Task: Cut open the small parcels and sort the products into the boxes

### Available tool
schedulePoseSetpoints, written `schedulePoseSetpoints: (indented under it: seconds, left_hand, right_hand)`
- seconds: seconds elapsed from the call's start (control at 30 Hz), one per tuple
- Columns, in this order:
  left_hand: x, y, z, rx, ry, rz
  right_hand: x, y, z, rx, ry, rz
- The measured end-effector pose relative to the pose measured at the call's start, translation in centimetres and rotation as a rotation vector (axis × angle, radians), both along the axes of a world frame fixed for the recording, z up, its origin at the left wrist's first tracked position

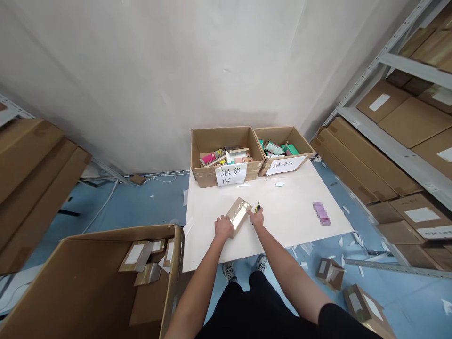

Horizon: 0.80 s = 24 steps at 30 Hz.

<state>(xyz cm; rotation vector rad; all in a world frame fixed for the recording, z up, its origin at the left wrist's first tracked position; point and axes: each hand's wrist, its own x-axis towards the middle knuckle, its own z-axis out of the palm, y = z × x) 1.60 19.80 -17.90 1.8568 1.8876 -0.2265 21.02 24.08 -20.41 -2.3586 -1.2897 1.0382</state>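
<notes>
Taped cardboard box (238, 215): on the white tabletop (286, 200), between both hands, near the front edge.
Room: tabletop stretches right to a purple item (321, 213); two labelled cartons (205, 178) line the far side.
Left hand (223, 227): fingers bent, gripping the box's near left side.
Right hand (256, 217): curled around a black-and-yellow cutter (257, 207), beside the box's right side.

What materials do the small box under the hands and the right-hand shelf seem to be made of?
Small box: probably cardboard, matte brown, with a glossy strip, likely plastic tape, reflecting light. Right-hand shelf: likely metal, pale grey, perhaps painted; its upright shows regular punched holes.
</notes>
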Motion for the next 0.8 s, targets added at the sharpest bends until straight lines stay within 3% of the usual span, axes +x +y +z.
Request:
schedulePoseSetpoints:
  seconds: [0.1, 0.17, 0.27, 0.37, 0.47, 0.53, 0.63, 0.73, 0.8]
  left_hand:
    - [0.2, -0.7, 0.6, -0.022, -0.039, -0.040]
    - [0.4, -0.6, 0.7, 0.006, -0.038, -0.057]
    - [0.9, 0.2, 0.3, 0.007, -0.077, -0.211]
    - [1.4, 0.9, -0.8, -0.027, -0.121, -0.380]
    - [1.6, 0.6, -1.9, -0.066, -0.090, -0.320]
    - [1.8, 0.1, -2.3, -0.074, -0.037, -0.246]
    - [2.6, -0.5, -1.9, -0.094, 0.044, -0.158]
    - [3.8, -0.5, -1.2, -0.097, 0.053, -0.154]
    - [4.2, -0.2, -0.8, -0.029, 0.037, -0.190]
  right_hand:
    - [0.8, 2.3, 1.3, -0.029, -0.001, -0.040]
    - [1.6, 1.6, 1.7, 0.013, -0.029, -0.005]
    - [2.6, -2.7, 0.8, 0.046, -0.088, 0.038]
    - [2.5, -7.9, -1.1, 0.000, -0.046, 0.091]
    - [2.1, -9.8, -2.3, -0.038, 0.008, 0.121]
    - [2.4, -8.5, -2.1, -0.025, 0.003, 0.133]
    - [3.6, -3.8, -0.8, 0.002, -0.058, 0.169]
    - [4.6, 0.8, 0.7, -0.003, -0.105, 0.154]
    - [4.9, 2.4, 1.4, -0.008, -0.097, 0.113]
